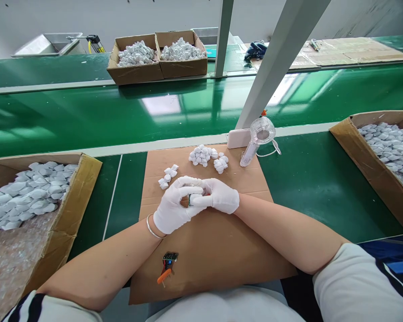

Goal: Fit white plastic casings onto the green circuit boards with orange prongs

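Observation:
Both my hands wear white gloves and meet over the cardboard sheet point(235, 241). My left hand point(176, 203) curls its fingers and thumb around a small item, and my right hand point(220, 196) pinches at it from the other side. Only a dark greenish sliver and a speck of red show between the gloves, so I cannot tell what the item is. Just beyond the hands lie a few white plastic pieces point(168, 175), a larger pile of them point(201, 154) and a small cluster point(220, 163). Nearer my body rests a small circuit board point(170, 256) with wires and an orange part point(164, 276).
Cardboard boxes of white pieces stand at the left point(83, 179) and right point(362, 165). Two more boxes point(137, 74) sit beyond the green conveyor belt point(87, 116). A clear-headed handheld fan point(262, 130) stands by a slanted grey post point(272, 67).

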